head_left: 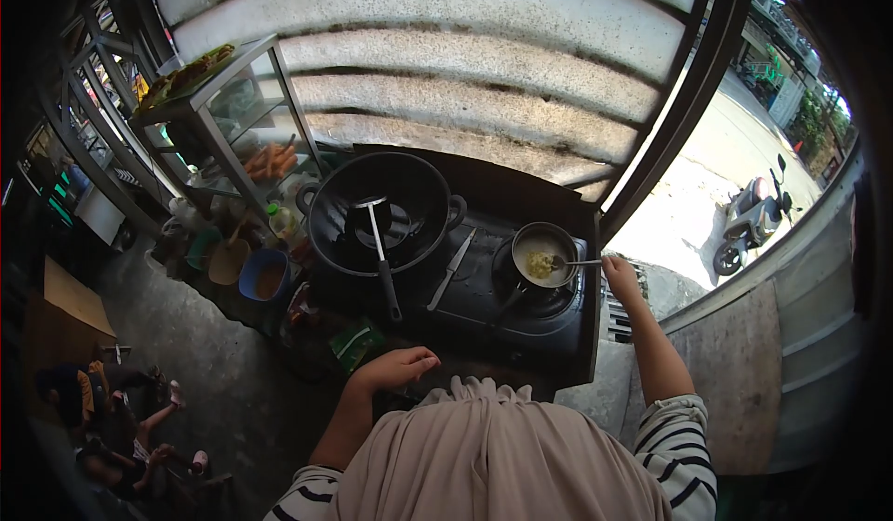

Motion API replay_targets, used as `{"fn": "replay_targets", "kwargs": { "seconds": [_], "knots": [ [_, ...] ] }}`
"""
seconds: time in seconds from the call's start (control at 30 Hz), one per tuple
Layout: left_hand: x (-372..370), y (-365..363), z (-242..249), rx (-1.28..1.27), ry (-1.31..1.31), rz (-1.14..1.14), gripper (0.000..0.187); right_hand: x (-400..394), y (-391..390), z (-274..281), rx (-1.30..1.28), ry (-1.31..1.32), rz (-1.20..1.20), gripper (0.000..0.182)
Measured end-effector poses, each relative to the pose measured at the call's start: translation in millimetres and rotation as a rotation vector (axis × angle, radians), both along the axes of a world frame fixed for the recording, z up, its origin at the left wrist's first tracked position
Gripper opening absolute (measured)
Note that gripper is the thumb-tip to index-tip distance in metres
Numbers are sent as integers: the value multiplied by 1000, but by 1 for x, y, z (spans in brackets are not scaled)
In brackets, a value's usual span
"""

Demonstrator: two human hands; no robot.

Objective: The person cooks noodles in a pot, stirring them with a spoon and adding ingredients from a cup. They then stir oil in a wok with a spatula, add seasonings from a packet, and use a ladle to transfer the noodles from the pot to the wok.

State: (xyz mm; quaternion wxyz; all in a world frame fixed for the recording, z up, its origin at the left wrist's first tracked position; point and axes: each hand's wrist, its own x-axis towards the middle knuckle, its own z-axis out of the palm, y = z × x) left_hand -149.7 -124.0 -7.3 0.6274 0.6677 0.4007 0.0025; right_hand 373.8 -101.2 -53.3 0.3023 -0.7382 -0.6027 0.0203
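Observation:
My right hand [623,276] is closed around the handle of a slim metal utensil [584,262]. Its head, a fork or a spoon, dips into a small pan [545,231] on the right burner. Pale liquid and a yellow clump, like noodles, fill the pan. My left hand [400,368] hovers by the stove's front edge with fingers loosely stretched, holding nothing that I can see. Beside it lies a green packet [355,344]. A knife [452,268] rests on the stove [479,326] between the pan and a large black wok [326,242]. A black-handled spatula [382,259] lies across the wok.
Left of the wok stand a blue bowl [264,275], other containers and a bottle [281,220]. A glass case [233,116] with orange food rises behind them. People [130,428] sit at lower left. A scooter [752,214] is parked outside, right.

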Motion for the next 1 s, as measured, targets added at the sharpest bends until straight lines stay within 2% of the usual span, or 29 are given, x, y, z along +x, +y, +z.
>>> {"fn": "replay_targets", "kwargs": {
  "seconds": [0.03,0.07,0.13,0.27,0.33,0.43,0.57,0.63,0.67,0.73,0.77,0.8,0.87,1.0],
  "knots": [
    [-1,0,1,1,1,2,35,-35,-10,57,-203,-74,-105,33],
    [-2,0,3,14,13,3,34,-45,-9,70,-203,-72,-105,33],
    [-3,0,2,24,26,-1,34,-56,-10,84,-27,-310,-50,31],
    [2,2,1,10,39,-8,36,-80,-1,78,-43,-407,18,29],
    [6,2,6,24,56,-14,37,-85,5,60,-120,-353,-12,30],
    [6,2,9,61,32,-31,38,-86,11,42,-289,-21,-56,33],
    [3,1,8,39,37,-24,39,-60,20,-4,-287,135,-18,33],
    [3,0,10,33,37,-15,39,-43,21,-17,-458,617,-62,33],
    [3,-1,11,35,42,-16,39,-37,18,-19,-459,617,-62,33],
    [1,-3,10,35,50,-15,40,-33,5,-4,-353,411,199,34],
    [0,-3,9,41,52,-24,39,-47,0,24,-584,1286,-209,33],
    [0,-3,9,46,53,-33,39,-43,0,21,-586,1287,-211,33],
    [1,-4,10,38,52,-25,36,-29,-2,14,-585,1469,-275,35],
    [3,-2,10,56,46,-31,35,-18,-7,26,-523,1573,-261,34]
  ]
}}
